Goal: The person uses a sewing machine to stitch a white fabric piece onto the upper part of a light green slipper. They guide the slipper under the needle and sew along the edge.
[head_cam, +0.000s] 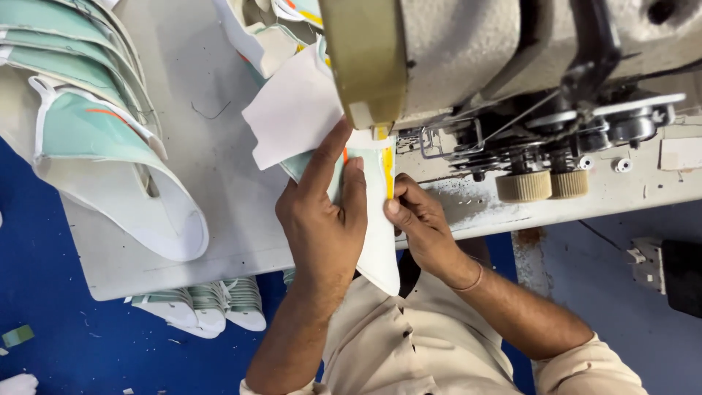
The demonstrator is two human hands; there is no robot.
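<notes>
While the sewing machine (pixel 512 66) fills the upper right of the frame over the pale worktable (pixel 212 219), I am in the stitching step, as I judge it: feeding a shoe upper panel (pixel 376 241), white with mint green and a yellow strip, under the machine's head at the centre of the frame. A stack of finished mint-and-white uppers (pixel 95 139) curls at the upper left, and more of them (pixel 205 303) sit below the table edge at lower left above the blue floor (pixel 44 292). A loose white lining piece (pixel 292 110) lies just above my fingers. My left hand (pixel 325 219) lies flat on the panel, pressing it down with the fingers spread forward. My right hand (pixel 424 227) pinches the panel's right edge beside the yellow strip. The next move, I reckon, calls for both hands steering evenly so the seam follows the strip, fingertips kept short of the needle, which I cannot see from here.
</notes>
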